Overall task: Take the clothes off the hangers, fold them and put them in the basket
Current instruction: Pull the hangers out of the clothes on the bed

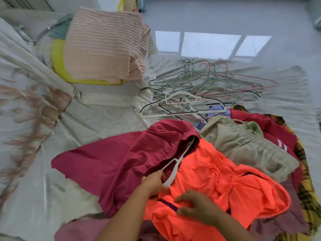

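A maroon garment lies spread on the bed with a white hanger still partly inside its waistband. My left hand grips the lower end of that hanger. Beside it lies a crumpled bright orange garment; my right hand rests on it with curled fingers pinching its dark purple trim. A beige gathered garment on a hanger lies behind, over red clothes. No basket is in view.
A heap of bare hangers lies on the bed at the back. A folded pink ribbed blanket sits on a yellow-edged cushion at the back left. A yellow plaid cloth runs along the right. White floral bedding covers the left.
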